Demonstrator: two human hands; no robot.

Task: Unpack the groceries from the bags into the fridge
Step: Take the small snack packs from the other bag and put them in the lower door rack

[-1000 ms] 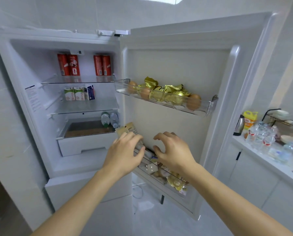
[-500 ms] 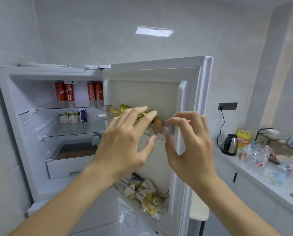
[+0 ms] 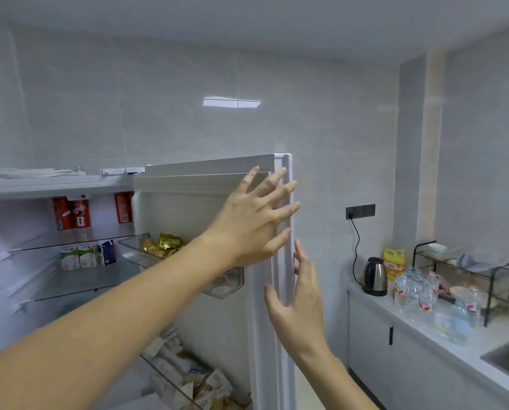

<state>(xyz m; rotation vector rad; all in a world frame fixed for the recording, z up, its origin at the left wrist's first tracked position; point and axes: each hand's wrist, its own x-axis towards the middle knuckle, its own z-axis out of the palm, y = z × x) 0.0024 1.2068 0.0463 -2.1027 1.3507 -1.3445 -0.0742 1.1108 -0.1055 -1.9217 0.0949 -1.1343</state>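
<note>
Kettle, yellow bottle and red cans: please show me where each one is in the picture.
kettle [image 3: 373, 275], head view, on the steel body.
yellow bottle [image 3: 395, 263], head view, on the front label.
red cans [image 3: 80, 214], head view, on the can with the white print, top shelf.

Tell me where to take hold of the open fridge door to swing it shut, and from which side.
Take the fridge door by its free vertical edge, at the top right, farthest from the hinge. Come from the right, fingers flat on the outer face. The left hand and right hand are there, open; I cannot tell if they touch it.
</note>
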